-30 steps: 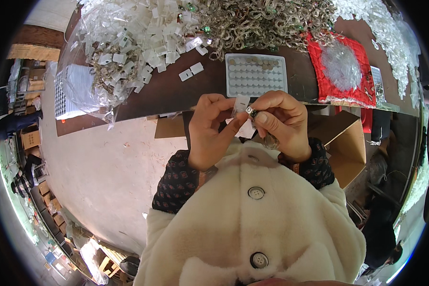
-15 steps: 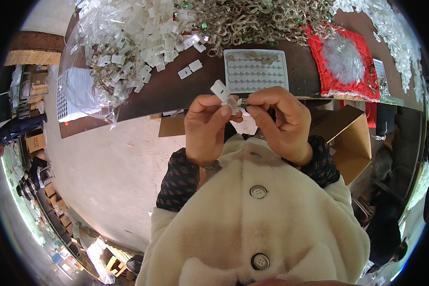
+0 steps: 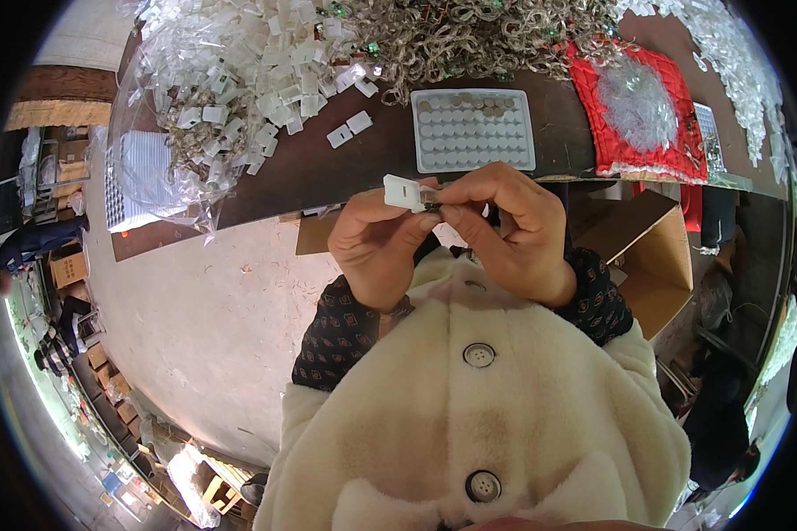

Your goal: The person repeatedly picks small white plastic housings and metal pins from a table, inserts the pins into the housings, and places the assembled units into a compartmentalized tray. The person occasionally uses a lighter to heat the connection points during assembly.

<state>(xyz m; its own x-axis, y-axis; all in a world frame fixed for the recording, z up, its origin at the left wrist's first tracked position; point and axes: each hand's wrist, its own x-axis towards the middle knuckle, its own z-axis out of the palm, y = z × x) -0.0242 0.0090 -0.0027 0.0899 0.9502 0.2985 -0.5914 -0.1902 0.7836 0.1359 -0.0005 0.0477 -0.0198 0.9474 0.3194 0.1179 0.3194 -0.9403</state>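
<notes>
In front of my chest, my left hand (image 3: pixel 376 237) pinches a small white plastic battery case (image 3: pixel 402 192), its lid part tilted up. My right hand (image 3: pixel 511 232) meets it from the other side, thumb and forefinger closed at the case's right end. A small clear and dark piece shows between the fingertips; what it is I cannot make out. Just beyond my hands lies a white tray (image 3: pixel 474 166) with rows of round places. Several coin cells (image 3: pixel 487 106) sit in its far rows.
White cases (image 3: pixel 283 84) heap up at the far left, partly in clear plastic. Tangled wire coils (image 3: pixel 469 44) pile along the back. A red cloth (image 3: pixel 607 164) with clear strands lies on the right. An open cardboard box (image 3: pixel 664 257) stands below the table edge.
The white case has turned from upright to more level and shifted slightly left and down. My right fingers have moved left, closer against it.
</notes>
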